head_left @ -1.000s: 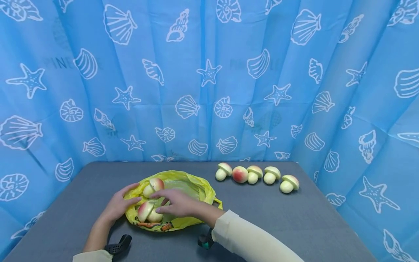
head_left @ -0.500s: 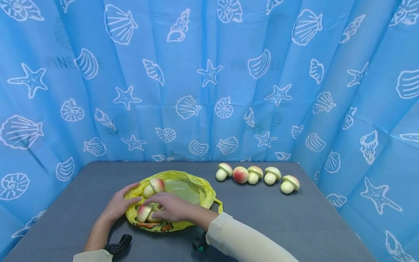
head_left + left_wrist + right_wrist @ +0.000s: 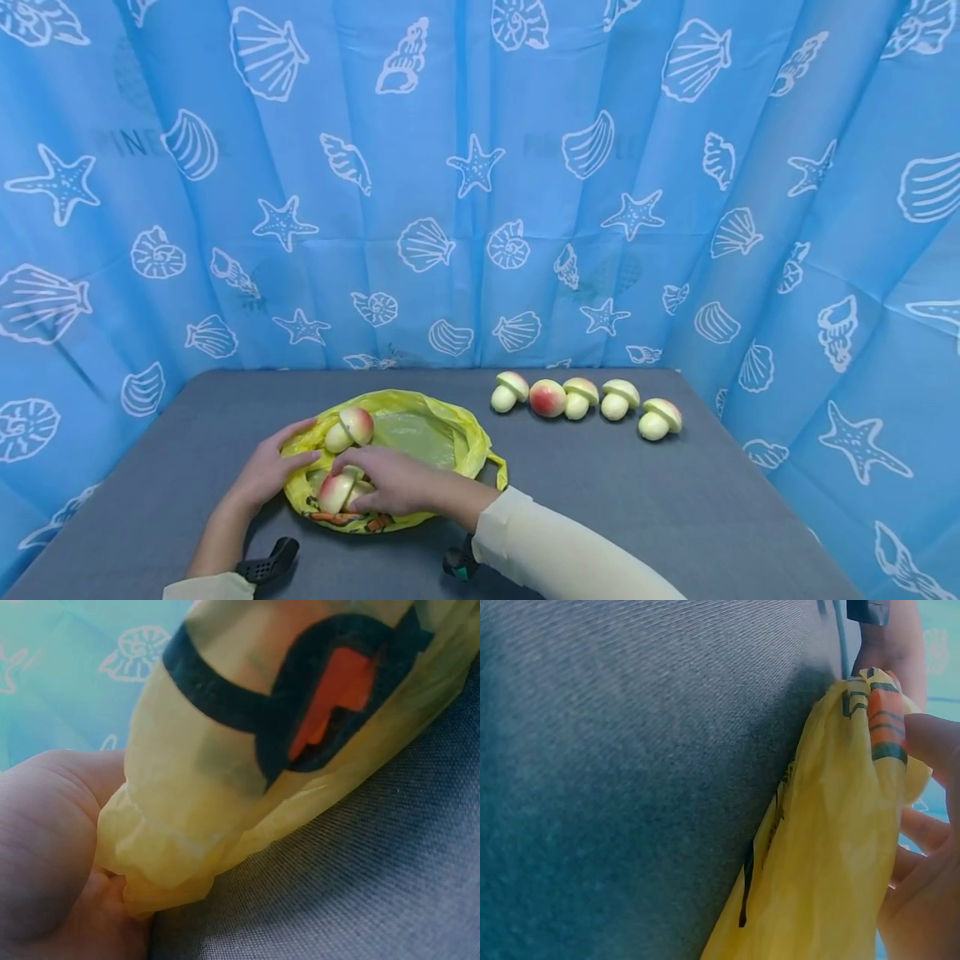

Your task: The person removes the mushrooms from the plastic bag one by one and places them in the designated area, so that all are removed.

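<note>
A yellow plastic bag lies with its mouth spread wide on the left half of the table. Its left rim is held by my left hand; the left wrist view shows the bunched plastic against the thumb and palm. Reaching in from the right, my right hand has its fingers and thumb around a mushroom with a pink-tinged cap, low in the bag. That mushroom's stem is partly covered by the hand. Another mushroom lies just above it inside the bag, apart from the fingers.
Along the back right of the grey table lie several more mushrooms in a loose row, from one at the left to one at the right end. A blue curtain with white shells hangs behind the table.
My right hand has moved slightly left and down, and its fingers have closed around the lower mushroom. My left hand stays at the bag's rim.
</note>
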The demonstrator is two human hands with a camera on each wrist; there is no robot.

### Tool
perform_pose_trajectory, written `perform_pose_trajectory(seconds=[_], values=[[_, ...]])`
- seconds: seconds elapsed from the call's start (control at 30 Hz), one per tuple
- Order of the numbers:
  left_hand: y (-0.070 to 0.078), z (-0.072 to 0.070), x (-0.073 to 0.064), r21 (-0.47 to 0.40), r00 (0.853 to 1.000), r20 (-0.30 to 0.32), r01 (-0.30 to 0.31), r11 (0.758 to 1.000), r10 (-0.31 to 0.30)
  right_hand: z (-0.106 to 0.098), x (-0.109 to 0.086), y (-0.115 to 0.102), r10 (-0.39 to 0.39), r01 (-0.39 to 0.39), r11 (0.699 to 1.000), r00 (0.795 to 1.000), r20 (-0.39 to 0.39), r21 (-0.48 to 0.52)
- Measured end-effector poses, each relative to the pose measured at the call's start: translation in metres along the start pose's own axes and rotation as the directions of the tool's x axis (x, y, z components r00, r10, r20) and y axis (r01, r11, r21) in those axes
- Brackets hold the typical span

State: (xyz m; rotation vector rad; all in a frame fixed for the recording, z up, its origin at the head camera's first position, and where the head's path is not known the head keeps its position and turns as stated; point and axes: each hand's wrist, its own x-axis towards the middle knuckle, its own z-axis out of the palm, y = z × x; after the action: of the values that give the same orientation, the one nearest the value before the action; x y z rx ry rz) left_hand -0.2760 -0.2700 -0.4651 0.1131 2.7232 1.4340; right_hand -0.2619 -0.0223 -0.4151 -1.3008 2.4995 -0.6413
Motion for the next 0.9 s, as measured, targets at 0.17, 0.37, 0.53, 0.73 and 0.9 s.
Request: perform_pose_trajectory(seconds=[0.17,0.37,0.53,0.73,0.9], values=[[0.000,0.000,0.000,-0.001,1.000,-0.004,-0.014,1.000,0.014,0.001,-0.005,-0.003,0.023,-0.023,1.000,1.000,-0.017,-0.021],[0.001,0.000,0.000,-0.003,1.000,-0.008,-0.014,1.000,0.014,-0.002,-0.008,-0.006,0.006,-0.007,0.997,1.000,-0.004,-0.082],[0.001,0.000,-0.001,0.001,1.000,0.000,-0.002,1.000,0.002,-0.006,-0.014,-0.003,-0.034,0.032,0.994,0.999,-0.020,-0.108],[0.001,-0.001,-0.001,0.003,1.000,0.003,0.000,1.000,0.000,-0.014,-0.022,0.002,-0.046,0.036,0.995,0.994,-0.098,-0.095],[0.000,0.000,0.000,-0.006,1.000,-0.002,0.000,1.000,0.000,-0.021,-0.029,0.006,-0.062,0.047,0.995,0.981,-0.185,-0.085]])
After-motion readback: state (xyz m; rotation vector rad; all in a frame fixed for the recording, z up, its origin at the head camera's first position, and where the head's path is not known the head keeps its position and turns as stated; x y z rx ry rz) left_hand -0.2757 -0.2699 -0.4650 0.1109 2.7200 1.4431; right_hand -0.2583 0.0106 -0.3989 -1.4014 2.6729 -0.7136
